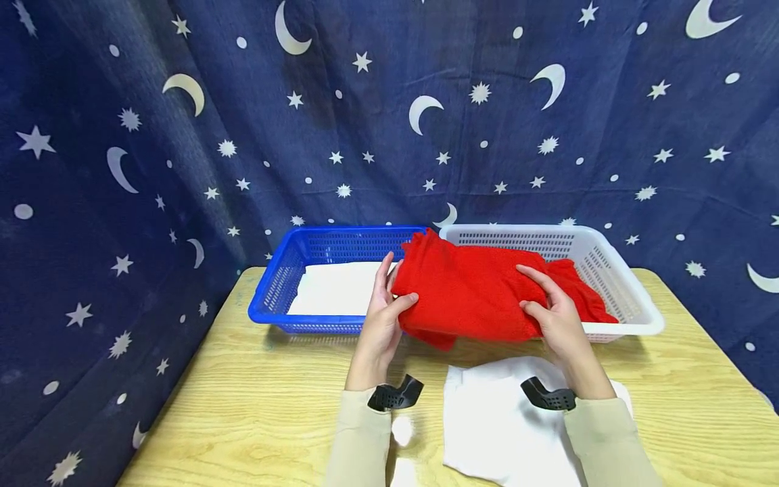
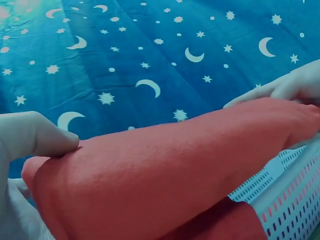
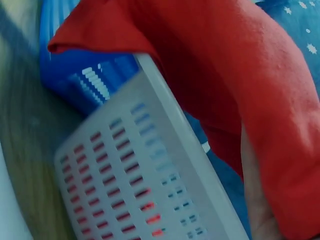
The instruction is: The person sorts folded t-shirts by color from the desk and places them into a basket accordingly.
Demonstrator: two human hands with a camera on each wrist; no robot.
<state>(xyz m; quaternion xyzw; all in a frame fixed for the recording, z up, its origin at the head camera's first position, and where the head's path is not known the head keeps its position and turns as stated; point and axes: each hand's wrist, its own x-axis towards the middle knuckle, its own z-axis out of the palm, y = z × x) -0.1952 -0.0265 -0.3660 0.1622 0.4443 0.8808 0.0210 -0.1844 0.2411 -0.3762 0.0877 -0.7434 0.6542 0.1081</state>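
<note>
A folded red cloth (image 1: pixel 471 291) is held up between both hands, above the front rims of two baskets. My left hand (image 1: pixel 385 314) pinches its left end, thumb on the near face and fingers behind. At the other end my right hand (image 1: pixel 556 314) grips it the same way; in the right wrist view part of that hand (image 3: pixel 257 200) shows under the fabric. A loose flap hangs below the cloth's left part. Behind it, more red cloth (image 1: pixel 584 291) lies in the white basket (image 1: pixel 633 291).
The blue basket (image 1: pixel 268 297) at the left holds a flat white cloth (image 1: pixel 335 287). Another white cloth (image 1: pixel 499 419) lies on the wooden table (image 1: pixel 274 412) in front, partly under the right forearm. A dark curtain (image 1: pixel 365 135) with moons and stars hangs behind and at the left.
</note>
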